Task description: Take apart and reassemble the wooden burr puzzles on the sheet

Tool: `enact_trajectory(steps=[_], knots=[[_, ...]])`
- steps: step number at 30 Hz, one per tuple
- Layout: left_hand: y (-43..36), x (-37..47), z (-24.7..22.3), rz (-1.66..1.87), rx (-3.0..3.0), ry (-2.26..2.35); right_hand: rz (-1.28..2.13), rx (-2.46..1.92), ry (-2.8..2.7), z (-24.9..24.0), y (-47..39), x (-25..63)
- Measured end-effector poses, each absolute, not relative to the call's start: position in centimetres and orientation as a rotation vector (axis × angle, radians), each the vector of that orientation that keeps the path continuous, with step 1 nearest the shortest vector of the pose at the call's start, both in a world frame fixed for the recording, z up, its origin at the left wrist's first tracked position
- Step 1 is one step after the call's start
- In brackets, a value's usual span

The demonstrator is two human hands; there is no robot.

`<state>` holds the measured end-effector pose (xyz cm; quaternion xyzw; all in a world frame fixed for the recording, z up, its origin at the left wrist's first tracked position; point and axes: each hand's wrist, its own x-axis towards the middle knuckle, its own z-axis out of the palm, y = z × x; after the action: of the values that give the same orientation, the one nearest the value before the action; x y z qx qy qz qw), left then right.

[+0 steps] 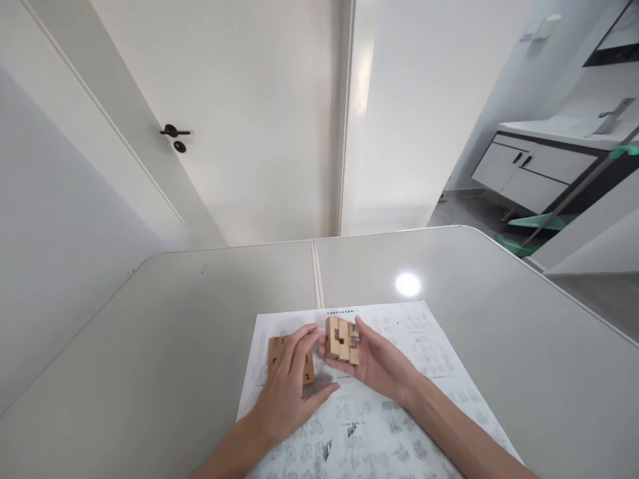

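Note:
My right hand (377, 359) holds a small light wooden block puzzle (340, 340) from below and the right side. The puzzle is made of interlocking pieces, with gaps showing between them and a dark mark on one. My left hand (289, 382) is curved, thumb spread away from the fingers, with nothing visible in its grasp. Its fingertips come close to the puzzle's left side; whether they touch I cannot tell. Partly hidden under that hand lies a darker wooden piece with black numbers (309, 376), a 2 among them. It rests on a printed paper sheet (369, 399).
Beneath the sheet is a grey table (164, 346) with a seam (317, 273) down its middle and rounded far corners. A white door (259, 120) with a black handle (174, 131) stands behind it. To the right are a sink cabinet (536, 166) and a rack with green shelves (536, 221).

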<state>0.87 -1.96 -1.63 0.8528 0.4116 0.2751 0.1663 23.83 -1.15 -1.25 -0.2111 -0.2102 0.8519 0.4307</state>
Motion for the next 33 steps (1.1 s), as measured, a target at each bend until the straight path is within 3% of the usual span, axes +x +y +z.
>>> enact_trajectory(steps=[13,27,33], knots=[[0.5,-0.6,-0.7,0.777,2.663,1.15,2.01,-0.592,-0.462,-1.8,-0.5,24.5],[-0.1,-0.3,-0.6,1.0,2.68,1.188,1.99,-0.568,-0.651,-0.7,-1.1,23.7],[-0.4,-0.7,-1.4,0.883,2.612,1.22,2.086,-0.552,-0.738,-0.4,-1.7,23.5]])
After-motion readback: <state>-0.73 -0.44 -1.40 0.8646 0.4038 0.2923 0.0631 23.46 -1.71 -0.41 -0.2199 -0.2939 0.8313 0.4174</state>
